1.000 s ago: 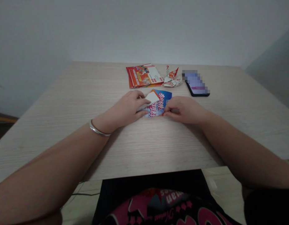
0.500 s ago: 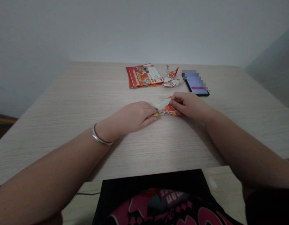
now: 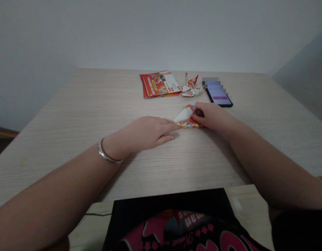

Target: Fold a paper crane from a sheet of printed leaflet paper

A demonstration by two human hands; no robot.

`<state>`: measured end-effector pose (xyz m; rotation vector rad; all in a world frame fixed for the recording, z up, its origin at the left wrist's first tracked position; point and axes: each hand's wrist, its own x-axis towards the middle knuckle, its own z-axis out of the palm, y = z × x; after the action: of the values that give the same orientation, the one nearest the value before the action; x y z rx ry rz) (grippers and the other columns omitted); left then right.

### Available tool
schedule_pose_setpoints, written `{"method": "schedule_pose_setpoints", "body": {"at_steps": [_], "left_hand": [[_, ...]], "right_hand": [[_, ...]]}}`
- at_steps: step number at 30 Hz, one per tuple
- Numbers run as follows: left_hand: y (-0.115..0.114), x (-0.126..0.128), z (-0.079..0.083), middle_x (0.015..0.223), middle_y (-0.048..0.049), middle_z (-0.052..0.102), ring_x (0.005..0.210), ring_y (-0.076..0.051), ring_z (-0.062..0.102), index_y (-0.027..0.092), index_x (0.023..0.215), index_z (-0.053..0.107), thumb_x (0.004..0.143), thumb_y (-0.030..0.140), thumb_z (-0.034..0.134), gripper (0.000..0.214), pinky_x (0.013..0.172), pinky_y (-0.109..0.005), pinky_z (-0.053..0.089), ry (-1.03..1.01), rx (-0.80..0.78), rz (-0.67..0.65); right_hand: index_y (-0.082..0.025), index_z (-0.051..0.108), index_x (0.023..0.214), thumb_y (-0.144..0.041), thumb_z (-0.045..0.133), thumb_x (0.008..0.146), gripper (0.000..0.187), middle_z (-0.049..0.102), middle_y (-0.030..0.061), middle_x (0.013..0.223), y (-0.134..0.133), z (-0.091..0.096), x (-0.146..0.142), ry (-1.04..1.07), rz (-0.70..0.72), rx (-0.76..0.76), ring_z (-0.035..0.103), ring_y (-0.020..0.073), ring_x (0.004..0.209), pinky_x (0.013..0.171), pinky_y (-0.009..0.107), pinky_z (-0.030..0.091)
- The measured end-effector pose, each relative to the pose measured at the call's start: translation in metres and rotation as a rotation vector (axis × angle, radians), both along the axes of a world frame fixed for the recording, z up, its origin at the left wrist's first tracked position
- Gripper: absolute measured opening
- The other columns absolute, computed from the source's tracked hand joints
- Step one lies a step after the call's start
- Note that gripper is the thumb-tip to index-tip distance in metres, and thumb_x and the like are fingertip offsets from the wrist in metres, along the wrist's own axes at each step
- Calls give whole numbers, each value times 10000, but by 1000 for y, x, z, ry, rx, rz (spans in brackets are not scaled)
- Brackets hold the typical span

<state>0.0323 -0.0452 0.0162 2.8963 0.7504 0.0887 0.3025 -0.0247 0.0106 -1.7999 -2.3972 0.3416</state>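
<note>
A small folded piece of printed paper (image 3: 185,119), orange and white on this side, lies on the wooden table (image 3: 85,111) between my hands. My left hand (image 3: 147,132) lies flat with its fingers stretched out, the fingertips pressing the paper's left edge. A silver bangle (image 3: 106,157) sits on that wrist. My right hand (image 3: 210,116) is curled, pinching the paper's right corner against the table.
A red and orange leaflet (image 3: 158,84) lies flat further back. Beside it sits a folded paper figure (image 3: 191,87). A dark phone (image 3: 218,96) with a lit screen lies to the right of them. A white wall stands behind the table.
The paper was flipped and folded over: its blue side showed a second ago, now the orange and white side faces up. My left fingers have stretched out flat; my right hand moved back.
</note>
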Motion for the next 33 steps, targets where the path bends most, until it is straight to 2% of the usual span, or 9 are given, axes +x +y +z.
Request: {"method": "schedule_pose_setpoints", "body": {"at_steps": [9, 11, 13, 15, 17, 20, 22, 28, 33], "left_hand": [[1, -2, 2, 1504, -164, 651, 1382, -267, 630, 133, 1523, 581, 1129, 586, 267, 677, 1176, -392, 467, -17, 25, -23], [2, -1, -2, 1493, -187, 652, 1427, -282, 586, 105, 1511, 586, 1114, 635, 230, 752, 1204, -403, 438, -37, 70, -40], [3, 0, -7, 1480, -198, 657, 1442, -299, 563, 86, 1501, 589, 1104, 661, 187, 805, 1216, -424, 423, -61, 103, -70], [4, 2, -12, 1467, -215, 660, 1407, -311, 584, 70, 1504, 580, 1097, 671, 155, 841, 1200, -440, 432, -87, 123, -88], [4, 4, -16, 1451, -231, 661, 1352, -308, 619, 57, 1514, 564, 1096, 669, 143, 852, 1172, -437, 450, -104, 135, -91], [4, 5, -17, 1441, -226, 663, 1297, -301, 646, 65, 1521, 554, 1108, 641, 164, 810, 1139, -437, 469, -103, 140, -89], [3, 5, -16, 1444, -222, 663, 1289, -310, 649, 69, 1519, 559, 1116, 616, 194, 772, 1128, -454, 475, -93, 136, -83], [4, 1, -13, 1474, -189, 660, 1337, -293, 626, 116, 1505, 587, 1121, 578, 294, 668, 1167, -443, 448, -65, 116, -62], [4, -1, -13, 1487, -197, 648, 1356, -291, 613, 108, 1505, 590, 1117, 576, 330, 661, 1180, -433, 440, -59, 90, -70]], "right_hand": [[-202, 656, 913, -229, 629, 956, 57, 753, 75, 881, 4, -1, 8, 13, 8, 18, 643, 210, 735, 667, 336, 448], [-192, 692, 966, -187, 623, 935, 77, 775, 100, 964, 6, -2, 9, 7, 30, 92, 684, 239, 834, 744, 361, 491], [-174, 727, 1041, -180, 619, 930, 155, 783, 135, 1093, 5, -1, 8, -7, 104, 228, 697, 281, 1013, 891, 403, 508], [-165, 752, 1085, -233, 614, 959, 199, 777, 148, 1179, 1, 2, 4, -24, 217, 353, 662, 307, 1155, 1029, 443, 466], [-185, 778, 1043, -306, 598, 992, 223, 787, 127, 1152, -5, 4, -4, -49, 301, 395, 644, 306, 1171, 1085, 464, 420], [-214, 795, 919, -317, 587, 992, 243, 797, 100, 1002, -14, 5, -16, -136, 260, 396, 629, 304, 1100, 1105, 507, 350], [-216, 797, 913, -317, 553, 1003, 280, 793, 103, 969, -16, 3, -22, -172, 202, 382, 618, 302, 1060, 1077, 509, 338], [-185, 759, 920, -315, 555, 982, 250, 783, 113, 1007, -11, -5, -20, -158, 201, 252, 621, 279, 985, 983, 440, 361], [-190, 749, 922, -268, 554, 947, 212, 772, 97, 971, -7, -4, -16, -111, 214, 182, 624, 273, 986, 952, 424, 366]]}}
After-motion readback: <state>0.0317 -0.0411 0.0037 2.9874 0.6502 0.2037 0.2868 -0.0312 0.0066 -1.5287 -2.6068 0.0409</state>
